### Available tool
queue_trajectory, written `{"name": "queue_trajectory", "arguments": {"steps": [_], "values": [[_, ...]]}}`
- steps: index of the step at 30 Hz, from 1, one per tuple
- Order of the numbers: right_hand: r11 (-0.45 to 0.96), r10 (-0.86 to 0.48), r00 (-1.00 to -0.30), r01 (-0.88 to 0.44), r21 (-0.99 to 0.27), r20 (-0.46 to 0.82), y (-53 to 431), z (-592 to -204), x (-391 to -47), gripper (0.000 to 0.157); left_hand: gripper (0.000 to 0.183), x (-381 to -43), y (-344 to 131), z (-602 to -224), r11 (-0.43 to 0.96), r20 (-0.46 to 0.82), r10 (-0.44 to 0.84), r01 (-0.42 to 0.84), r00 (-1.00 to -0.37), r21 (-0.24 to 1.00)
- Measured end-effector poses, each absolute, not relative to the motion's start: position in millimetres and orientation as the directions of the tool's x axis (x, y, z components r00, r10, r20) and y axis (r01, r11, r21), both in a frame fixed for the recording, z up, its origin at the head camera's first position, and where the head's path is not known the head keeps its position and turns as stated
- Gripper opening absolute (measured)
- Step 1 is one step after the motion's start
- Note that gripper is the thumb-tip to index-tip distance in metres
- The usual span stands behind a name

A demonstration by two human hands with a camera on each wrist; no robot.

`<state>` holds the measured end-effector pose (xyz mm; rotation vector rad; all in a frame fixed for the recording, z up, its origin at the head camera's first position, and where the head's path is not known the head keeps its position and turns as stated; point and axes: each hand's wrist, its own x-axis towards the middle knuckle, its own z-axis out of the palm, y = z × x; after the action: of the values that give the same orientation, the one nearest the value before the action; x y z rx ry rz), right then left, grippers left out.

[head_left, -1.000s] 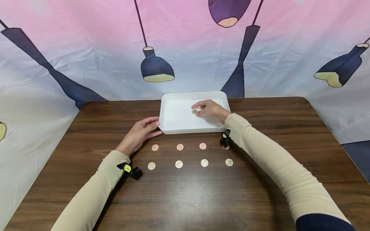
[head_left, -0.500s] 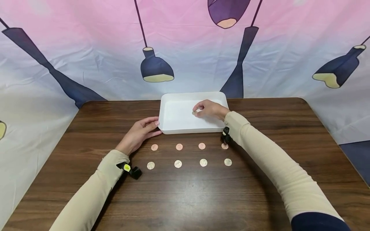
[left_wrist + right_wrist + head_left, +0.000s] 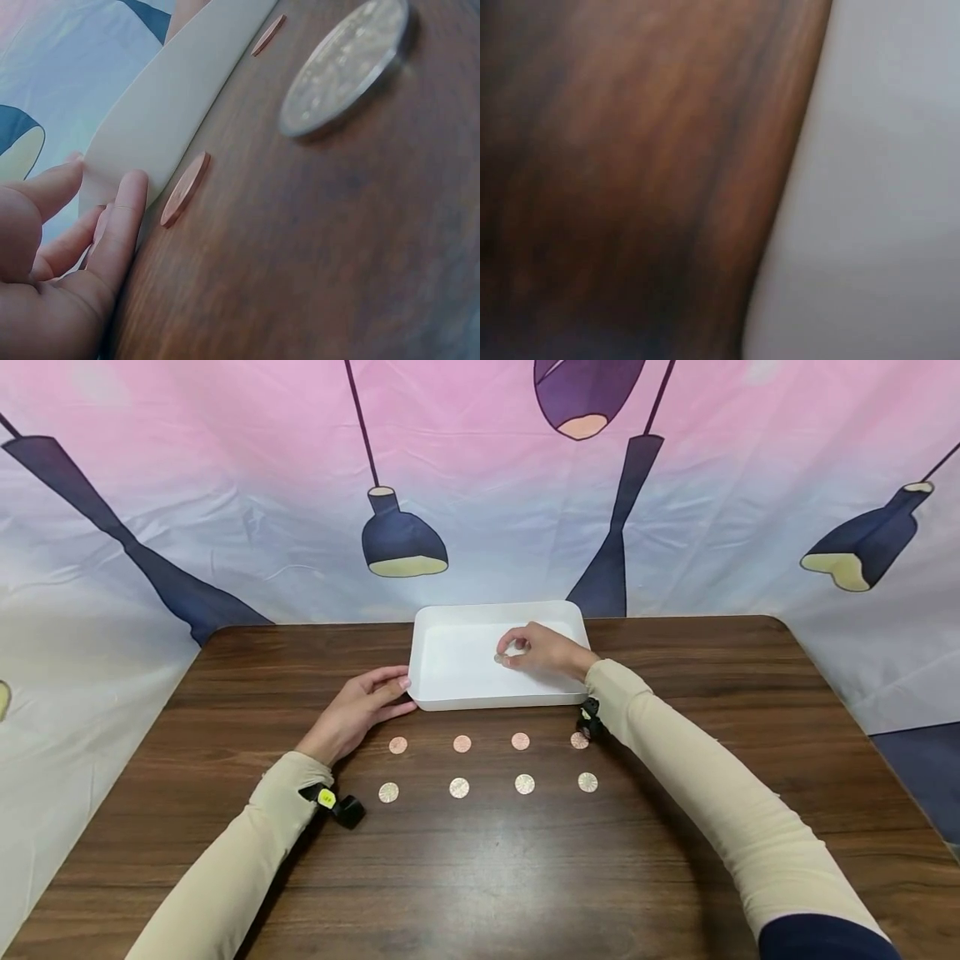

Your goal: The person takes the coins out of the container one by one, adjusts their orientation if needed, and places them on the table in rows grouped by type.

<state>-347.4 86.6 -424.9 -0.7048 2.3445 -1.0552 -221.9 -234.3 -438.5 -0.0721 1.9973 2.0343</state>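
In the head view my right hand (image 3: 547, 650) is over the white tray (image 3: 450, 652), pinching a silvery coin (image 3: 499, 658) between thumb and fingers. My left hand (image 3: 360, 706) lies at the tray's left side with extended fingers touching its wall. The left wrist view shows these fingers (image 3: 127, 210) against the tray wall (image 3: 165, 105), beside a copper coin (image 3: 185, 190). A larger-looking silvery coin (image 3: 345, 67) is nearer that camera. Only the tray wall (image 3: 870, 187) and wood appear in the right wrist view; the right hand is outside it.
In front of the tray lie a row of several copper coins (image 3: 462, 744) and a nearer row of several pale silvery coins (image 3: 525, 784). They rest flat on the brown wooden table (image 3: 480, 893). A lamp-printed cloth (image 3: 300, 527) hangs behind the table.
The right fingers have closed on the coin and tilted it from its flatter position. The left hand stays against the tray. The whole head view has shifted slightly.
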Motion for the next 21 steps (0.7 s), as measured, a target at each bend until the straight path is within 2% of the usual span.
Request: {"name": "queue_trajectory", "arguments": {"steps": [4,8,12,21], "values": [[0.554,-0.660,-0.718,-0.267,-0.789,-0.221,93.1,-426.8,-345.5,0.026,0.057,-222.8,-233.7,-439.2,0.007,-0.234,0.175,-0.237,-0.956,0.972],[0.535,-0.689,-0.702,-0.328,-0.779,-0.178,93.7,-424.3,-342.2,0.030,0.057,-223.8,-234.3,-437.8,0.008,-0.232,0.178,-0.235,-0.956,0.972],[0.524,-0.703,-0.700,-0.390,-0.757,-0.127,89.1,-422.1,-339.6,0.029,0.057,-224.8,-235.1,-437.0,0.001,-0.223,0.182,-0.227,-0.958,0.974],[0.520,-0.719,-0.687,-0.430,-0.738,-0.106,85.3,-422.1,-337.8,0.021,0.057,-222.6,-235.7,-439.0,0.008,-0.226,0.189,-0.229,-0.956,0.973]]}}
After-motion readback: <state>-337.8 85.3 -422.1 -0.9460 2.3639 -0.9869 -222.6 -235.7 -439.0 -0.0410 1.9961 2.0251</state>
